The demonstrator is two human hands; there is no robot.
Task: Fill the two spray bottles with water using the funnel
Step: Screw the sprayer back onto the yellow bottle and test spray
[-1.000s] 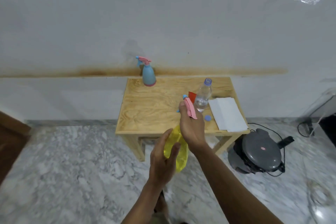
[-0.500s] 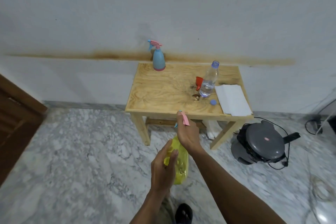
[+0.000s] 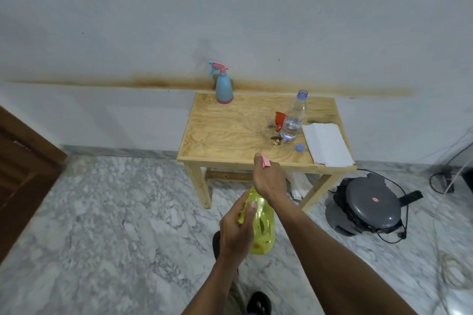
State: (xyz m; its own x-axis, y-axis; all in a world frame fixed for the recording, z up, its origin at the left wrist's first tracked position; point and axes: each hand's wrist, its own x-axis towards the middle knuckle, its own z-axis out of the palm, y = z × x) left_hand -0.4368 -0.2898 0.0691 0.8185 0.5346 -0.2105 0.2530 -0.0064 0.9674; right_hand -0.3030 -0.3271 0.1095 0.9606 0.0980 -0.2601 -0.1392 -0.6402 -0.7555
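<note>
stepped back from the desk (image 3: 230, 135) since a second ago — now well apart, yellow bottle (image 3: 261, 227) held out over the floor rather than over the desk edge. right hand (image 3: 268, 176) wrapped over the pink sprayer head (image 3: 264, 160), fingers curled round it, mostly hidden from here. left hand (image 3: 236, 230) cupping the yellow body, fingers curved round it, thumb on the front. grip same as before, only the standoff changed. looks like unscrewing the head — cannot tell if loose yet. blue bottle (image 3: 224, 89) upright at the desk's back edge, head on, untouched. red funnel (image 3: 279, 120) touching or just behind the water bottle (image 3: 294, 120), which stands open and part full, cap (image 3: 299, 147) lying just beside the paper (image 3: 326, 143). no filling started on either bottle; need to get back to the desk once the head is off.
</note>
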